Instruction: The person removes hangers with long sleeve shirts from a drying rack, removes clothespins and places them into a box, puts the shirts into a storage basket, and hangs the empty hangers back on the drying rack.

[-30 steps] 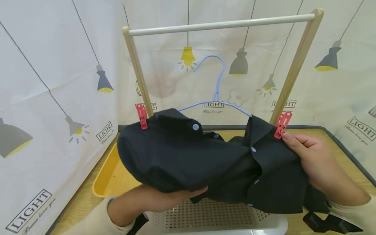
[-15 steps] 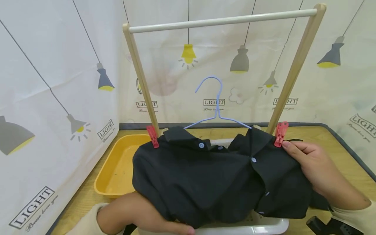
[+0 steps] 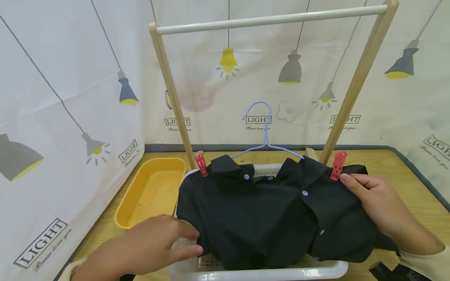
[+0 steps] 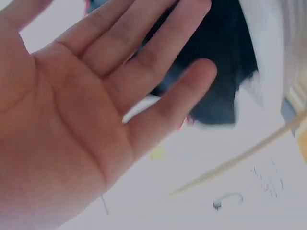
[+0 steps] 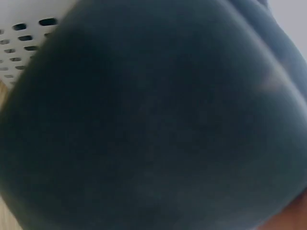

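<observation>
A black shirt [image 3: 253,218] with pale blue buttons is on a light blue wire hanger [image 3: 266,136], low over a white basket. Red clothespins sit at both shoulders, one on the left [image 3: 201,165] and one on the right [image 3: 338,166]. My right hand [image 3: 381,203] pinches the shirt at its right shoulder, thumb just under that clothespin. At the shirt's left sleeve is my left hand [image 3: 154,244], its fingers extended and nothing held in them in the left wrist view. Black cloth [image 5: 148,120] fills most of the right wrist view.
The white perforated basket [image 3: 274,274] stands on the wooden table under the shirt. A yellow tray [image 3: 151,191] lies to the left. Behind rises a wooden rack with a white bar [image 3: 267,20], in front of a lamp-patterned backdrop [image 3: 211,89].
The shirt and hanger have come down toward the basket. My left hand has come out from under the shirt and moved left to its sleeve; my right hand keeps its grip at the shoulder.
</observation>
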`<action>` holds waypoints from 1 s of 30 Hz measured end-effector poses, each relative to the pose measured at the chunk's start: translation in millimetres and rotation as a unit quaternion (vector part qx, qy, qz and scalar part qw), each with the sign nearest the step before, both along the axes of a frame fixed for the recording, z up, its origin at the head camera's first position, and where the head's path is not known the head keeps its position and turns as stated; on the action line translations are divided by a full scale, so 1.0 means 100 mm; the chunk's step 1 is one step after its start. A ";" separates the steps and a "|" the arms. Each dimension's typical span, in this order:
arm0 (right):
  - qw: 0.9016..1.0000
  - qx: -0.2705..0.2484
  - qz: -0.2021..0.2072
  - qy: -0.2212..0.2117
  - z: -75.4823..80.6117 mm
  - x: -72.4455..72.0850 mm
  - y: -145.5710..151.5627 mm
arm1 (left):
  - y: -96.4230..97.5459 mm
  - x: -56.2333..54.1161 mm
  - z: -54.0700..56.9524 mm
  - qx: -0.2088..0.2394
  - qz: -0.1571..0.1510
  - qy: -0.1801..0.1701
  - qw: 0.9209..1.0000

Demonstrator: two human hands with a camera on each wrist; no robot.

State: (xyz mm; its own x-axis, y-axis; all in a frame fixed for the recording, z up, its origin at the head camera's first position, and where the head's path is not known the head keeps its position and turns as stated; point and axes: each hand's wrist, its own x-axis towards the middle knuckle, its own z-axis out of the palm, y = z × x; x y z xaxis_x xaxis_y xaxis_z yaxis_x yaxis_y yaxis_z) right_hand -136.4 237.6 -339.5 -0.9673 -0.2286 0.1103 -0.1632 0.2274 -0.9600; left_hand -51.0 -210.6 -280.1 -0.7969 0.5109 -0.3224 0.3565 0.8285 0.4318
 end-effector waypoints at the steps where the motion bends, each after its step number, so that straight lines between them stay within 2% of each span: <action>1: 1.000 0.006 0.001 0.004 -0.01 0.00 0.01 | -0.02 -0.01 0.02 0.000 0.013 0.030 0.999; 3: 1.000 0.009 0.003 0.011 -0.03 0.00 0.02 | -0.03 -0.04 0.05 0.003 0.069 0.067 0.995; 4: 1.000 0.008 0.004 0.014 -0.04 0.00 0.03 | -0.02 -0.05 0.06 0.003 0.101 0.090 0.991; 7: 1.000 0.006 0.007 0.025 -0.06 0.01 0.04 | -0.01 -0.11 0.02 0.017 0.169 0.170 0.971; 10: 1.000 -0.006 0.010 0.029 -0.09 0.02 0.06 | -0.03 -0.17 -0.06 0.037 0.205 0.237 0.949; 12: 0.999 -0.023 0.013 0.029 -0.10 0.03 0.06 | -0.05 -0.23 -0.14 0.048 0.217 0.250 0.943; 14: 0.998 -0.046 0.020 0.027 -0.11 0.03 0.06 | -0.07 -0.25 -0.21 0.055 0.222 0.232 0.946; 18: 0.996 -0.075 0.037 0.025 -0.15 0.05 0.07 | -0.08 -0.25 -0.36 0.070 0.213 0.164 0.961; 20: 0.995 -0.082 0.046 0.020 -0.17 0.05 0.07 | -0.07 -0.23 -0.40 0.078 0.211 0.135 0.965; 30: 0.999 -0.016 0.032 -0.002 -0.23 0.04 0.13 | -0.02 -0.21 -0.50 0.107 0.208 0.062 0.970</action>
State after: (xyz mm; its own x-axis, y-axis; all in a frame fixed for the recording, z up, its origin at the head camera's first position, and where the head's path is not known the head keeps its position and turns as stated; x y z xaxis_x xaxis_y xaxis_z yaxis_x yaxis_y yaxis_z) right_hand -132.3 250.9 -362.8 -0.9509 -0.2873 0.1150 -0.1730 0.1855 -0.9673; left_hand -72.4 -212.6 -330.1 -0.9743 0.1821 -0.1323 0.0718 0.8083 0.5843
